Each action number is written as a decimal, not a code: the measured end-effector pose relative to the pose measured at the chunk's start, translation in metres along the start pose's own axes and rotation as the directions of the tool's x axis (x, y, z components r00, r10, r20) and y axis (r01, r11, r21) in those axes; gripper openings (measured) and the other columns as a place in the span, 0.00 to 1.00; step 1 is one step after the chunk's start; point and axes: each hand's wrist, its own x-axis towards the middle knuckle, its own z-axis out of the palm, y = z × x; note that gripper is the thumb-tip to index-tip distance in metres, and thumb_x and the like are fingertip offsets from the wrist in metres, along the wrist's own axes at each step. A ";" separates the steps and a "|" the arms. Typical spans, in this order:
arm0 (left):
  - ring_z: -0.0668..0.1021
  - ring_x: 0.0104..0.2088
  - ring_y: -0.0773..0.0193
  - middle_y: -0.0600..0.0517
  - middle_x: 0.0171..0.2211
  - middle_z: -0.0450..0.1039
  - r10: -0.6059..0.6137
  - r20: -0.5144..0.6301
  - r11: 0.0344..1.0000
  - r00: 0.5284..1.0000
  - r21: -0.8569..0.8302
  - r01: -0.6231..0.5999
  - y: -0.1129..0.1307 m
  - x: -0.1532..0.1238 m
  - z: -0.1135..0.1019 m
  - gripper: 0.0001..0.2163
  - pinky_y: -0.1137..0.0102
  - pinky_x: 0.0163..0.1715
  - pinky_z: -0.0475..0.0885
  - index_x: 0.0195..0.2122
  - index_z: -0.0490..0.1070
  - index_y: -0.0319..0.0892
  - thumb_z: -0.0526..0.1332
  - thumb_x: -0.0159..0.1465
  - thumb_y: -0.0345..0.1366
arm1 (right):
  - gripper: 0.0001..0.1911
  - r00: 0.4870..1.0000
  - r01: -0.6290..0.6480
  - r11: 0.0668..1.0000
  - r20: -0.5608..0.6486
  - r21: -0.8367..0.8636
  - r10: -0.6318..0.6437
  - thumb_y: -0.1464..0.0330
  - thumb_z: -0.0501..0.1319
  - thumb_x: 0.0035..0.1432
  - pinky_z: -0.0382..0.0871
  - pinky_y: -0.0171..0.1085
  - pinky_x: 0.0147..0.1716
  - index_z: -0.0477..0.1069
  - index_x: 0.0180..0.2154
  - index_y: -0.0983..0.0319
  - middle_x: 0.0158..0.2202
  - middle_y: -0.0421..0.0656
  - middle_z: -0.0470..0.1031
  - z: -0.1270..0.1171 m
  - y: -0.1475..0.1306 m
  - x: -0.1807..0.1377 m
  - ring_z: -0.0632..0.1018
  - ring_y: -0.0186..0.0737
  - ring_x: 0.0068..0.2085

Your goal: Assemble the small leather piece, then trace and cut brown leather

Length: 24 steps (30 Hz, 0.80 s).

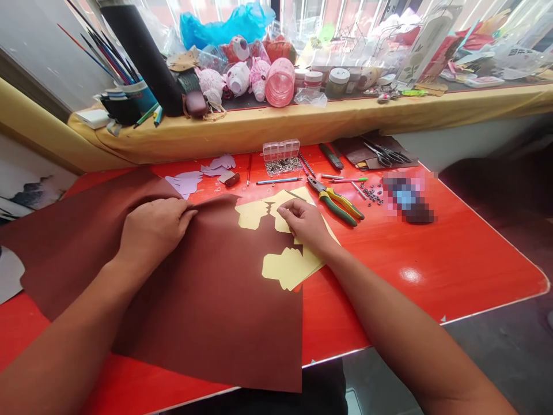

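Head view shows two hands (pixel 158 222) (pixel 307 223), one large brown sheet (pixel 211 305).

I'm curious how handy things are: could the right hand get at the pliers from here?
Probably yes: the pliers lie close beside the right hand, and nothing seems to lie over them.

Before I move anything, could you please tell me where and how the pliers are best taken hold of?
I'd grip the pliers around their green-and-yellow handles, with the right hand coming down from the near right side. They lie flat, nose pointing away to the left, with the slightly spread handles reaching toward that side; a pink pen lies beyond them.
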 end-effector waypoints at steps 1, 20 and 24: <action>0.81 0.42 0.42 0.39 0.42 0.82 0.001 0.055 1.000 0.998 0.012 -0.002 0.000 0.002 0.002 0.19 0.57 0.37 0.68 0.46 0.79 0.40 0.49 0.75 0.43 | 0.12 1.000 0.006 1.000 -0.019 0.019 -0.006 0.58 0.64 0.65 0.60 0.36 0.23 0.73 0.34 0.58 0.22 0.35 0.66 0.000 0.001 0.001 0.66 0.35 0.23; 0.80 0.52 0.53 0.44 0.53 0.81 0.603 -0.290 0.653 0.743 -0.356 -0.669 0.113 -0.032 0.005 0.15 0.56 0.55 0.76 0.54 0.78 0.39 0.53 0.75 0.28 | 0.16 0.997 0.008 0.995 -0.073 0.095 -0.001 0.52 0.66 0.62 0.60 0.36 0.21 0.73 0.35 0.58 0.22 0.35 0.66 0.002 0.011 0.009 0.65 0.35 0.22; 0.80 0.51 0.54 0.44 0.54 0.81 0.607 -0.278 0.639 0.745 -0.386 -0.665 0.124 -0.032 0.016 0.14 0.57 0.55 0.76 0.55 0.77 0.39 0.53 0.76 0.28 | 0.16 0.998 0.002 0.998 -0.060 0.063 0.002 0.52 0.65 0.63 0.60 0.36 0.23 0.73 0.35 0.58 0.22 0.35 0.66 0.001 0.009 0.008 0.66 0.36 0.23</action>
